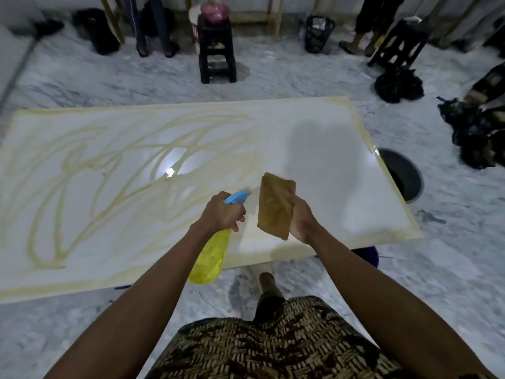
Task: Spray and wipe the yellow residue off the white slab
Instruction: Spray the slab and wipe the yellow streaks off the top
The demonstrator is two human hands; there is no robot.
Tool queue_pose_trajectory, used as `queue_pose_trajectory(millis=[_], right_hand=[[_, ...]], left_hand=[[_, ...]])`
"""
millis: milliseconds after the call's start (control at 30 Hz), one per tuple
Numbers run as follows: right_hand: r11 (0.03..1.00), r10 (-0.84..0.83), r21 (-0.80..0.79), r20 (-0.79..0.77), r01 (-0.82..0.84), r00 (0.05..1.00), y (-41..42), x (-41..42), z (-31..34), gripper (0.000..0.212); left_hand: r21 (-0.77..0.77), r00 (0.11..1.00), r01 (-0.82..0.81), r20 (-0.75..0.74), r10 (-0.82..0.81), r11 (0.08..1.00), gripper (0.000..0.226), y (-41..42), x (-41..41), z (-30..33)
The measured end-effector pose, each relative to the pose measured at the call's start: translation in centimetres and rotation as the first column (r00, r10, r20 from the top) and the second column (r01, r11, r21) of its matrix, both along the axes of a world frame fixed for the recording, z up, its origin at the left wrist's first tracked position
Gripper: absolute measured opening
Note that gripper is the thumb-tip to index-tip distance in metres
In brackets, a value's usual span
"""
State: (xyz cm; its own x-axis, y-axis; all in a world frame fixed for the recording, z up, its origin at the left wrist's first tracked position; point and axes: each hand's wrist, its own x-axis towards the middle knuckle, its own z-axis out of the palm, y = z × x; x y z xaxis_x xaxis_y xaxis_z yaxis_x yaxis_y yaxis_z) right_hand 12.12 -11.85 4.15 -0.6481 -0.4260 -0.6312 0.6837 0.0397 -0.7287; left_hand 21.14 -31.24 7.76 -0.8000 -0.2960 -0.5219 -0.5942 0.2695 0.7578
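A large white slab [341,160] lies in front of me, raised off the floor. Looping yellow residue [90,162] covers its left and middle; the right part looks white, with yellow along the edges. My left hand [222,212] grips a yellow spray bottle [209,258] with a blue nozzle pointing at the slab. My right hand [302,217] holds a folded brown cloth [274,205] upright just above the slab's near edge.
A black stool [217,50] with a pink bundle stands beyond the slab. People's legs [157,26] and a black basket [318,32] are at the back. Dark bags [397,84] and cloth heaps lie right. A black bowl [404,173] sits under the slab's right edge.
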Motion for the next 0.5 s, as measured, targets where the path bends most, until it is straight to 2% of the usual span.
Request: queue_pose_trajectory(millis=[67,167,267,433,500], right_hand=[[0.991,-0.063,-0.116,0.04,0.067,0.997,-1.3,0.4,1.2,0.053],[0.977,-0.051,-0.207,0.029,0.056,0.998,-3.4,1.1,2.3,0.058],[0.968,0.002,-0.25,-0.006,-0.003,1.0,-5.2,2.0,3.0,0.062],[0.95,0.073,-0.307,0.025,-0.062,0.997,-7.9,2.0,4.2,0.061],[0.947,0.09,-0.312,0.024,-0.078,0.996,-9.2,1.6,5.0,0.063]], left_hand=[[-0.017,1.0,-0.01,-0.02,0.01,1.0,0.061,-0.5,1.1,1.1],[-0.011,0.998,-0.028,-0.054,0.027,1.0,0.057,-1.1,1.9,2.3],[-0.011,0.995,-0.073,-0.075,0.072,0.997,0.062,-2.1,3.0,3.4],[-0.054,0.982,-0.185,-0.055,0.182,0.981,0.041,-3.2,4.6,4.8],[-0.061,0.972,-0.228,-0.072,0.223,0.972,0.041,-4.0,4.5,5.1]])
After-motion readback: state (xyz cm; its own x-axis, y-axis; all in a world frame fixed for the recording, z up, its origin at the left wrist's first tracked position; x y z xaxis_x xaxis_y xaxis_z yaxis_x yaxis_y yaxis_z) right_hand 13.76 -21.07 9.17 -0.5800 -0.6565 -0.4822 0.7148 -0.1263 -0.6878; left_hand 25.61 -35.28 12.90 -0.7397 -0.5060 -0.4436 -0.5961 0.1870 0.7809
